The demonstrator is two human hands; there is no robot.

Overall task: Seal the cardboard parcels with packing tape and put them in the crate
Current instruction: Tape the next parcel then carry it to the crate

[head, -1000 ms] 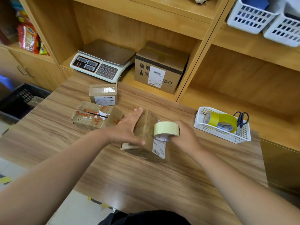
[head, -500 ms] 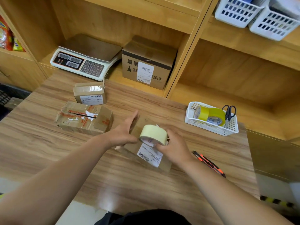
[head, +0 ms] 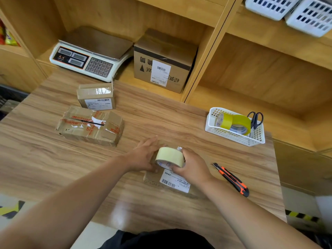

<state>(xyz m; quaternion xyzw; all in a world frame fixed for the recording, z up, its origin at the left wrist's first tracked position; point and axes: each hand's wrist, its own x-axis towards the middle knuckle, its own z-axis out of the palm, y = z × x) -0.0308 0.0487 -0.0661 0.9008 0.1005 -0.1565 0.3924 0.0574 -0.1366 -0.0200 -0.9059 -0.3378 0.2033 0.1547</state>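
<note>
A small flat cardboard parcel (head: 175, 181) with a white barcode label lies in the middle of the wooden table (head: 53, 168). My left hand (head: 143, 155) lies flat on its left part with straight fingers. My right hand (head: 192, 166) grips a pale roll of packing tape (head: 169, 156) held on top of the parcel. Two more parcels sit at the left: a crumpled one with red-printed tape (head: 89, 125) and a small one with a label (head: 96, 96). The dark crate (head: 9, 99) shows only at the left edge.
An orange and black utility knife (head: 231, 179) lies right of my right hand. A white basket (head: 235, 135) holds yellow tape rolls and scissors. A weighing scale (head: 89, 58) and a large box (head: 163, 62) sit in the shelf behind.
The parcel went from standing on edge to lying flat. My right hand brought the tape roll down onto it. The view shifted right, showing the knife.
</note>
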